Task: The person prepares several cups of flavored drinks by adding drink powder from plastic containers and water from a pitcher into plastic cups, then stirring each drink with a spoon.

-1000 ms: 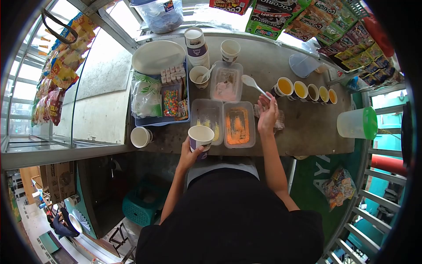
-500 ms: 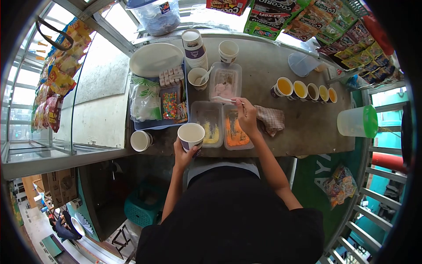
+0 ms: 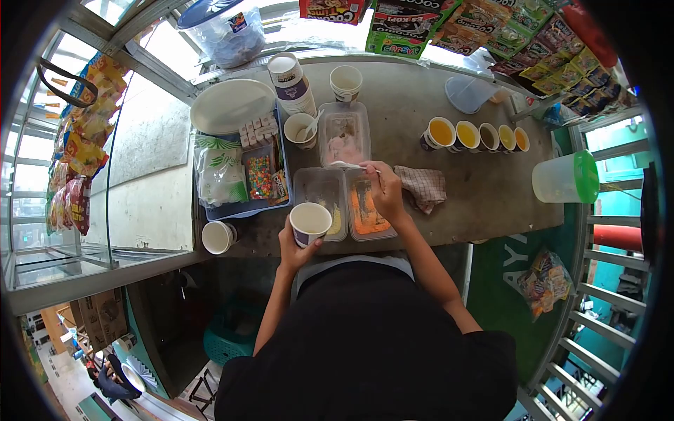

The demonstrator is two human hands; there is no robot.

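Note:
My left hand (image 3: 298, 254) grips a white paper cup (image 3: 310, 223) with a dark printed side, its mouth facing up. The cup partly covers a clear tub with yellow powder (image 3: 337, 219). In my right hand (image 3: 385, 192) is a white plastic spoon (image 3: 349, 165), held level over the gap between the tubs; whether its bowl holds powder is too small to tell. Below this hand lies a tub of orange powder (image 3: 368, 212), and beyond the spoon a tub of pink powder (image 3: 344, 149). A paper cup with a spoon in it (image 3: 300, 132) stands beside the pink tub.
A blue tray (image 3: 247, 209) at left carries packets and colourful sprinkles. Behind it rise stacked cups (image 3: 291, 84). A checkered cloth (image 3: 423, 188) lies right of the tubs. Several filled cups (image 3: 466, 135) form a row, with a green-lidded container (image 3: 562, 181) farther right. Sachets (image 3: 411, 28) hang above.
The view has shifted, so the table's things sit further left. My left hand has brought the cup rightward, over more of the yellow-powder tub. The spoon stays near the tubs.

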